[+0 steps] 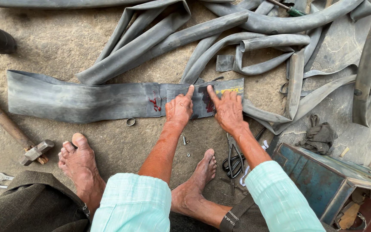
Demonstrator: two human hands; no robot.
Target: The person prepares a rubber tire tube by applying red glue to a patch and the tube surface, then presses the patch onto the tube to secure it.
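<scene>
while your left hand [178,109] and right hand [228,111] lie flat and open, holding nothing, both press a dark patch [202,103] onto the flattened inner tube [78,101] under your fingertips. item status: patch placed, red adhesive smear [154,103] showing just left of your left hand; pressing apparently unfinished. scissors [233,157] rest on the ground behind your right wrist, a hammer [33,152] well left.

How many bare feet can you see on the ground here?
2. One foot rests at lower left, near the hammer. The other foot lies between the forearms, below the left hand, beside the scissors. None appear hidden.
</scene>
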